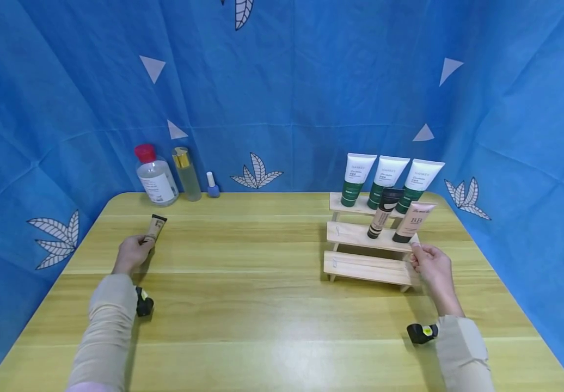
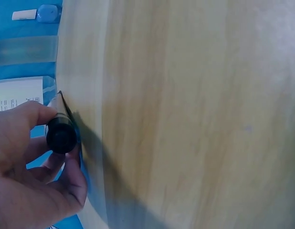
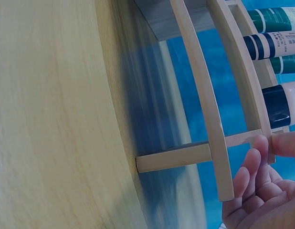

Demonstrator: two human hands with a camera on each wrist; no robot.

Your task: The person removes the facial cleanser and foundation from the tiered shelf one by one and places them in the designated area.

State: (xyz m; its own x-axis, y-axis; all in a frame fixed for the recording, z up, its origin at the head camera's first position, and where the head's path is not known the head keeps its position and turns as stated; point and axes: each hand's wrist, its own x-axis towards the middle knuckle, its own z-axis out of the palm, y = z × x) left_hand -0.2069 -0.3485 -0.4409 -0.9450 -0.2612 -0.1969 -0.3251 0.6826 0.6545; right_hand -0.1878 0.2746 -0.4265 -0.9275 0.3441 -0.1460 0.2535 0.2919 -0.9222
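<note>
My left hand pinches a small beige tube above the table's left side. In the left wrist view the tube's black cap faces the camera, thumb on one side and fingers on the other. At the right, my right hand grips the end of the middle step of a three-step wooden rack between thumb and fingers. On that step stand a slim black-topped tube and a pink BB tube. Three white-and-green tubes line the top step. The lowest step bears nothing.
Along the table's back left edge stand a clear bottle with a red cap, a gold-topped bottle and a small blue nail polish bottle. A blue patterned cloth hangs behind and at both sides of the wooden table.
</note>
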